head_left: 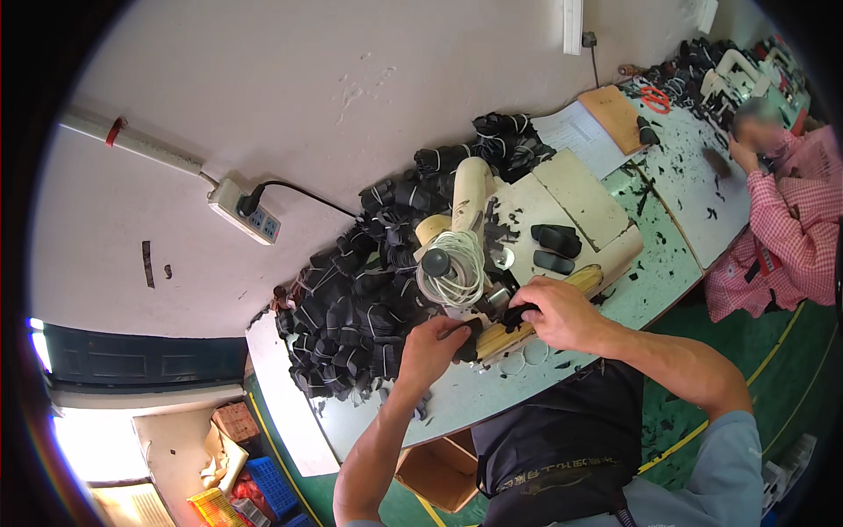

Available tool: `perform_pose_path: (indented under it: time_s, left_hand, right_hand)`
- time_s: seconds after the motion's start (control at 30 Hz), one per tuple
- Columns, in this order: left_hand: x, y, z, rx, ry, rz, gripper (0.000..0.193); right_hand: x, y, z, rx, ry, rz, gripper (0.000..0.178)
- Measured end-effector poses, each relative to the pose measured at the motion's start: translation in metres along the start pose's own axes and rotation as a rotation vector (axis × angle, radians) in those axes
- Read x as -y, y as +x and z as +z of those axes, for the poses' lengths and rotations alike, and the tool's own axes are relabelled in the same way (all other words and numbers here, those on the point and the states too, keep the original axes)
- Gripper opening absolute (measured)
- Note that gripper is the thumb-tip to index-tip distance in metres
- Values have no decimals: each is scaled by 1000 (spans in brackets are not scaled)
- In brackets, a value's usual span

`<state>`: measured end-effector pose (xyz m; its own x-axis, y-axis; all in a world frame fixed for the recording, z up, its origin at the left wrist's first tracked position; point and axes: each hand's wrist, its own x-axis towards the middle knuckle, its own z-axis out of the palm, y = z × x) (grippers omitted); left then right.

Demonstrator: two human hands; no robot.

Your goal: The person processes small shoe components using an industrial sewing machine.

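Left hand (428,353): dark piece (469,342) being pinched | right hand (563,314): black scrap (520,316) being gripped by fingertips beside machine (470,191), apparently for fine control | bundles (344,309) being kept alongside, presumably for reach

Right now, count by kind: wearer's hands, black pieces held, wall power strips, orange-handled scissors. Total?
Wearer's hands: 2 (left hand, right hand)
Black pieces held: 2 (left piece, right piece)
Wall power strip: 1
Orange-handled scissors: 1
Total: 6
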<state>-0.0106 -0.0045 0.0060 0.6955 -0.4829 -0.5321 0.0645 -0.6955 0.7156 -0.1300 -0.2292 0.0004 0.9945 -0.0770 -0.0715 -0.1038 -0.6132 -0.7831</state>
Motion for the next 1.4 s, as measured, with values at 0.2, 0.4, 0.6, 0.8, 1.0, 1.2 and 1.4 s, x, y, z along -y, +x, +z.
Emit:
perform_pose_path:
  time_s: [0.2,0.4,0.6,0.8,1.0,1.2,1.4]
  left_hand:
    - [-7,15,16,52,-53,-53,27]
    - [16,-1,4,50,-189,95,28]
    - [-6,12,15,32,-126,-41,21]
    - [1,5,7,-23,-166,10,20]
    - [0,17,25,-224,92,246,21]
    - [9,7,12,23,-222,53,27]
    - [16,1,5,-1,-202,33,29]
  right_hand:
    - [13,8,16,-94,-64,-64,24]
    - [9,-2,3,-93,-99,9,26]
    - [-1,4,13,-95,-19,-166,31]
    - [17,2,3,-70,-76,29,30]
    - [-2,4,11,6,16,-67,29]
    - [11,4,10,-105,-96,0,26]
    - [6,0,-5,19,1,32,25]
